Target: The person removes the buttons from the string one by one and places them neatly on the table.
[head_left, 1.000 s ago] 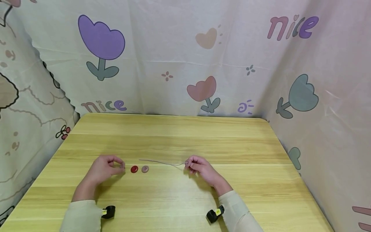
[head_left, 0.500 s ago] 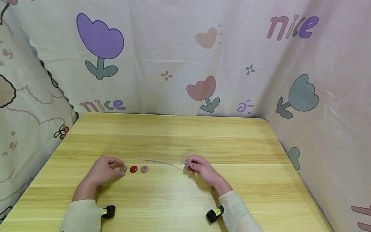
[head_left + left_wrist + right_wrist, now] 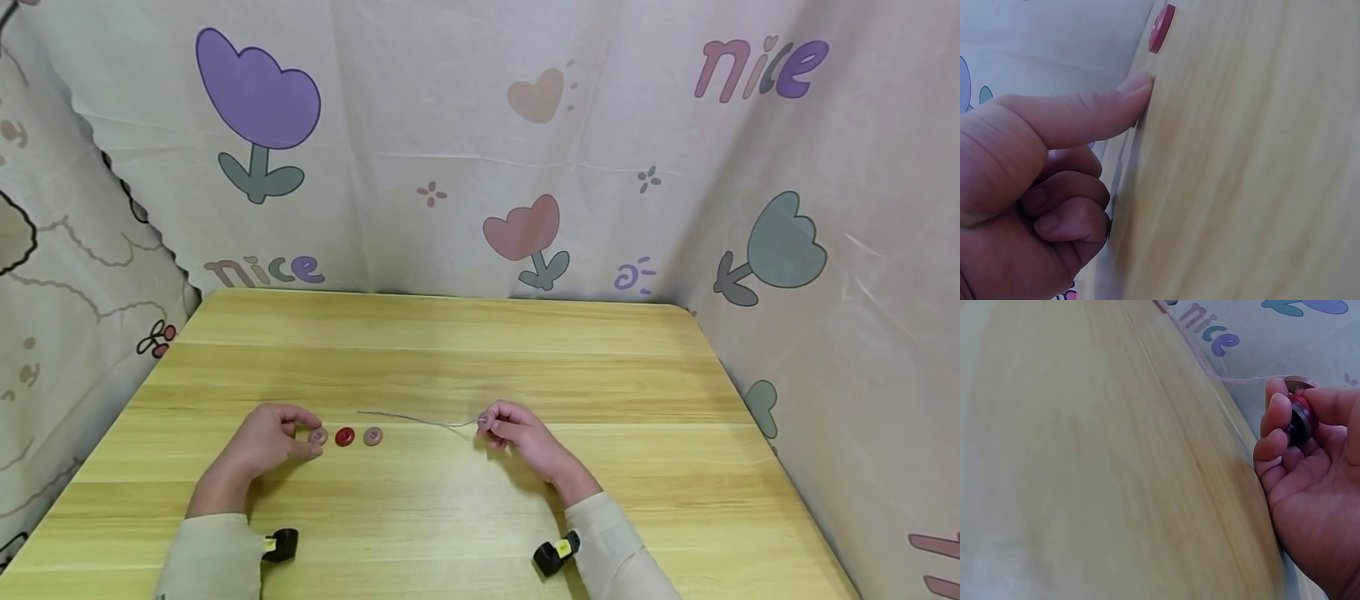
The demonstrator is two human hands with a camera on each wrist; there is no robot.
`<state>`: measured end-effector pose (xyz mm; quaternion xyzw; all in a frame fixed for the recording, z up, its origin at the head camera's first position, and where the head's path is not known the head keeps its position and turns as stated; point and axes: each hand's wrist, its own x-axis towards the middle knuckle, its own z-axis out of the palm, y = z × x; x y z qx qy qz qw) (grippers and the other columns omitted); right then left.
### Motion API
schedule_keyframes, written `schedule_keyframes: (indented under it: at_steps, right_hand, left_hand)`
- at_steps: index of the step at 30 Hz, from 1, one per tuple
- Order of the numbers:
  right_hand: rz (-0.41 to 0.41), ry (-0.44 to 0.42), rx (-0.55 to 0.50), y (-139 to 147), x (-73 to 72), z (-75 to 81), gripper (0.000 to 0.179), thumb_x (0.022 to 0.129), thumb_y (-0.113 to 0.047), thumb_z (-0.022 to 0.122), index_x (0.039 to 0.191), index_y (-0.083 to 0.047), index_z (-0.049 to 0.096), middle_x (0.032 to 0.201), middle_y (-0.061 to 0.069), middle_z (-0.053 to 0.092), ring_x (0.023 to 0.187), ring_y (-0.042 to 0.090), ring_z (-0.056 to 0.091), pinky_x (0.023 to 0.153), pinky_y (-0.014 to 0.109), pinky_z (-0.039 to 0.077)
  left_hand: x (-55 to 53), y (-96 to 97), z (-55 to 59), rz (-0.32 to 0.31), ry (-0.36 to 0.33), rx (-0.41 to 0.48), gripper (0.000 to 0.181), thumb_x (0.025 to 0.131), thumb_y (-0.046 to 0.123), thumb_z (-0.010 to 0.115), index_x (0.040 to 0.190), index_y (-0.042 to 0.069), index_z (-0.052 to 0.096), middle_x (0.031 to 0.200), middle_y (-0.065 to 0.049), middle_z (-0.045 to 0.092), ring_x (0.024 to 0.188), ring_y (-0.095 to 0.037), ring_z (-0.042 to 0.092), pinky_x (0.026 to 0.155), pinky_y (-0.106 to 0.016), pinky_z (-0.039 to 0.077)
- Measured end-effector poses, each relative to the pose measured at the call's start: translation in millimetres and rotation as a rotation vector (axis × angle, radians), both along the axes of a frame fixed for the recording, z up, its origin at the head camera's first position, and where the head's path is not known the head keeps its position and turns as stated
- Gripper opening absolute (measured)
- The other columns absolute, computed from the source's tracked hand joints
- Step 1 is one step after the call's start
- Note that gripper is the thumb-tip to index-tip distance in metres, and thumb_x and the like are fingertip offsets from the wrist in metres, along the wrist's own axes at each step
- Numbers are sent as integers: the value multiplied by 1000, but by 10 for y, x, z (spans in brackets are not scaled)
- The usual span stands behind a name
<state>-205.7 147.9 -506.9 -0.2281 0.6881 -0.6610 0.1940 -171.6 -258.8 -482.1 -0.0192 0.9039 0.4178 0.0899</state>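
Observation:
Three round buttons lie in a row on the wooden table: a dull pink button (image 3: 318, 437) at the left, a red button (image 3: 345, 437) in the middle and another dull pink button (image 3: 372, 437) at the right. My left hand (image 3: 272, 437) has thumb and index finger at opposite edges of the left pink button. In the left wrist view the thumb (image 3: 1094, 115) hides that button. My right hand (image 3: 521, 433) pinches a small stack of buttons (image 3: 1302, 419), red and dark ones among them, together with a thin pale string (image 3: 1244, 379). The string's free end reaches left across the table.
The wooden table (image 3: 465, 350) ends at the back against a patterned cloth (image 3: 405, 100), which also hangs at both sides. A small black wrist camera (image 3: 281, 546) sits by the left sleeve, another black camera (image 3: 557, 555) by the right.
The left pink button has gone from tilted between my left fingertips to flat on the table, in line with the other two. My right hand and the string have stayed put.

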Motion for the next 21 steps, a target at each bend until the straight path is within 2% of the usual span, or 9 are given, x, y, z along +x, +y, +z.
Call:
schedule_keyframes:
  at_steps: [6,9,14,21]
  right_hand:
    - [8,7,-6,2,-2,6,21,104,-9,44,101,10,54,99,20,58,80,23,52,72,30,44]
    - [14,8,-11,-1,-3,8,21,104,-9,44,102,10,53,99,18,58,80,23,52,72,30,44]
    - [5,4,-11,-3,-4,4,20,104,-7,43,101,10,53,99,15,59,81,24,52,72,30,45]
    - [12,1,-17,-2,-3,-2,20,104,-7,43,101,10,53,99,15,58,81,25,52,72,30,45]
  left_hand:
    - [6,11,12,6,-4,2,39,74,15,90,107,3,73,79,-5,43,77,-24,38,67,-39,32]
    - [14,26,6,13,1,22,39,75,14,89,109,3,72,74,-3,40,71,-23,37,64,-37,32]
    - [16,54,16,12,48,36,37,80,15,86,111,3,70,68,-2,37,60,-18,35,56,-34,30]
    - [-12,144,91,6,50,39,38,81,11,82,116,3,69,72,-2,34,63,-18,34,56,-34,30]
